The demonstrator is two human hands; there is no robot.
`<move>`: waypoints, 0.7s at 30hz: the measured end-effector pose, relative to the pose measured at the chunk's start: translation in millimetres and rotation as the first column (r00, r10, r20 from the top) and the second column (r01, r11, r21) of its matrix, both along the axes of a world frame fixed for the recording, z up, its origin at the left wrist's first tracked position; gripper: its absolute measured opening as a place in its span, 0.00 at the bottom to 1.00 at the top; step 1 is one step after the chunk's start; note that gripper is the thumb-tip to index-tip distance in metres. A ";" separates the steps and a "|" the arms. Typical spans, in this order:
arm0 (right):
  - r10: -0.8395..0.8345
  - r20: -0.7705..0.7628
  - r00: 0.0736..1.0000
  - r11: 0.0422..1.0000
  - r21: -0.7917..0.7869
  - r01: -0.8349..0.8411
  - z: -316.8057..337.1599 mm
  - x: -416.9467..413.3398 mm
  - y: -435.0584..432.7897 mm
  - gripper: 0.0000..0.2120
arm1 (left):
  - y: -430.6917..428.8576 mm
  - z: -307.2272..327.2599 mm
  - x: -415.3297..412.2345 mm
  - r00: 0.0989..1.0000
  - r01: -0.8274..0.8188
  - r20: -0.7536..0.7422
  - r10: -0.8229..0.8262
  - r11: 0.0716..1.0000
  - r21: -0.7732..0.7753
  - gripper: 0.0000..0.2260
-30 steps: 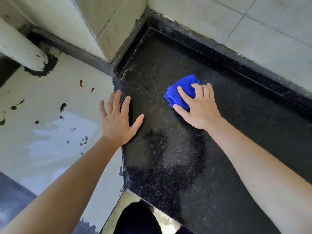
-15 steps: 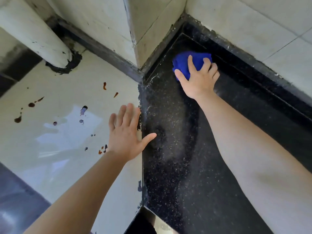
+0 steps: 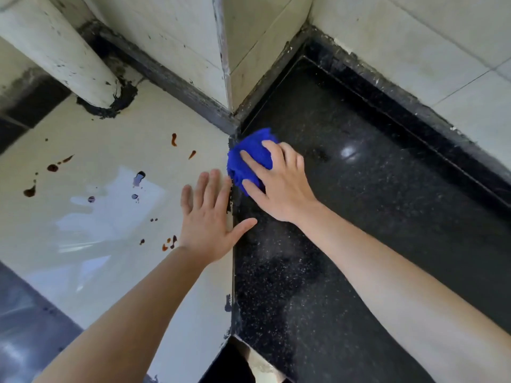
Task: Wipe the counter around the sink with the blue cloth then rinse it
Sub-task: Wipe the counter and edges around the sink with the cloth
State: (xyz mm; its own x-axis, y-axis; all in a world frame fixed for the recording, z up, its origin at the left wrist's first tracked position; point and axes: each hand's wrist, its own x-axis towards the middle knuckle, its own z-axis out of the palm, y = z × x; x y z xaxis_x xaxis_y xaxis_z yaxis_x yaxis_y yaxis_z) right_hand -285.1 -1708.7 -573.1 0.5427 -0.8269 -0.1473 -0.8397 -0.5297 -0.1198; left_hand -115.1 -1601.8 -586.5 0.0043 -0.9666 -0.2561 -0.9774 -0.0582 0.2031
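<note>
The blue cloth (image 3: 249, 158) lies bunched on the black speckled counter (image 3: 359, 203), right at its left edge near the wall corner. My right hand (image 3: 282, 189) presses down on it with spread, fairly straight fingers, the thumb along the cloth's near side. Just beside it, my left hand (image 3: 207, 225) rests flat on the white surface (image 3: 96, 217), fingers together and thumb reaching over the counter's edge. No sink is in view.
Brown and dark stain spots (image 3: 173, 139) dot the white surface. A thick white pipe (image 3: 60, 51) rises at the far left. Tiled walls (image 3: 414, 37) with a dark raised border close off the counter at the back and right.
My right hand has slid the cloth out of the back corner, toward me and left, to the counter's left edge. My left hand has stayed flat in place.
</note>
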 end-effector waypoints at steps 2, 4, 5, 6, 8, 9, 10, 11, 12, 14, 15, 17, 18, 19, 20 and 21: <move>0.080 -0.007 0.997 0.996 0.034 -0.079 2.7 -15.4 -13.3 0.28 | 0.8 -0.2 -0.3 1.000 0.005 0.005 -0.005 1.000 0.005 0.43; -0.001 -0.030 1.000 1.000 -0.005 0.000 -0.2 -33.8 -45.1 0.28 | 0.1 -1.5 -0.4 0.999 0.018 0.029 -0.018 1.000 0.005 0.43; -0.108 -0.037 0.993 0.994 -0.031 0.107 -1.4 -43.3 -65.5 0.28 | -0.4 -1.2 -0.6 0.999 0.024 0.039 -0.025 1.000 0.006 0.43; -0.224 -0.042 0.974 0.974 -0.045 0.222 -2.4 -51.8 -87.5 0.28 | -0.5 -1.6 -0.9 0.998 0.029 0.048 -0.030 1.000 0.007 0.43; -0.371 -0.090 0.924 0.929 -0.039 0.369 -0.5 -59.0 -130.5 0.29 | -0.5 -2.3 -2.0 0.997 0.039 0.064 -0.040 0.999 0.012 0.43; -0.402 -0.114 0.909 0.915 -0.011 0.403 1.8 -55.5 -147.7 0.29 | -0.6 -2.7 -2.4 0.997 0.045 0.068 -0.046 0.999 0.016 0.43; -0.430 -0.116 0.895 0.900 0.021 0.435 3.7 -47.4 -161.5 0.30 | -0.6 -2.9 -2.4 0.996 0.049 0.070 -0.050 0.999 0.018 0.43; -0.468 -0.098 0.878 0.879 0.050 0.474 3.5 -36.6 -170.6 0.30 | -0.5 -3.5 -2.0 0.996 0.050 0.071 -0.051 0.999 0.020 0.43; -0.516 -0.070 0.854 0.851 0.067 0.520 1.1 -25.2 -174.1 0.30 | -0.9 -3.5 -1.9 0.996 0.048 0.071 -0.050 0.999 0.024 0.43; -0.580 -0.019 0.815 0.811 0.084 0.579 -7.0 -5.9 -163.8 0.30 | -1.6 -2.6 -1.8 0.996 0.049 0.076 -0.052 0.998 0.043 0.43; -0.568 -0.002 0.823 0.820 0.081 0.566 -9.8 -0.5 -150.7 0.30 | -2.0 -2.5 -1.7 0.995 0.052 0.082 -0.056 0.997 0.053 0.43; -0.446 0.024 0.895 0.894 0.059 0.444 -9.0 0.7 -115.2 0.30 | -2.4 -1.8 -0.7 0.995 0.048 0.086 -0.054 0.997 0.065 0.43; -0.351 0.029 0.936 0.935 0.054 0.349 -5.7 -1.4 -92.8 0.30 | -2.8 -1.2 -0.1 0.996 0.042 0.079 -0.047 0.997 0.064 0.44; -0.244 0.026 0.969 0.968 0.057 0.243 -2.2 -4.5 -67.4 0.29 | -3.5 -0.7 0.5 0.997 0.039 0.069 -0.044 0.997 0.065 0.44; -0.134 0.013 0.991 0.988 0.080 0.132 0.8 -8.5 -39.9 0.29 | -4.3 -0.5 0.6 0.997 0.038 0.061 -0.042 0.997 0.066 0.44; -0.037 -0.002 0.999 0.993 0.116 0.037 3.4 -14.1 -12.0 0.29 | -4.1 0.3 -0.2 0.998 0.029 0.053 -0.032 0.997 0.065 0.45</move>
State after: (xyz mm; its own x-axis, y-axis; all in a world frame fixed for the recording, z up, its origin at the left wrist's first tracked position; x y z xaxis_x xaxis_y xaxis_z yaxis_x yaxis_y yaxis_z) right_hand -299.2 -1720.7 -569.7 0.5122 -0.8238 -0.2431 -0.8583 -0.4809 -0.1787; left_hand -115.3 -1605.9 -586.2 -0.0095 -0.9482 -0.3176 -0.9883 -0.0394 0.1473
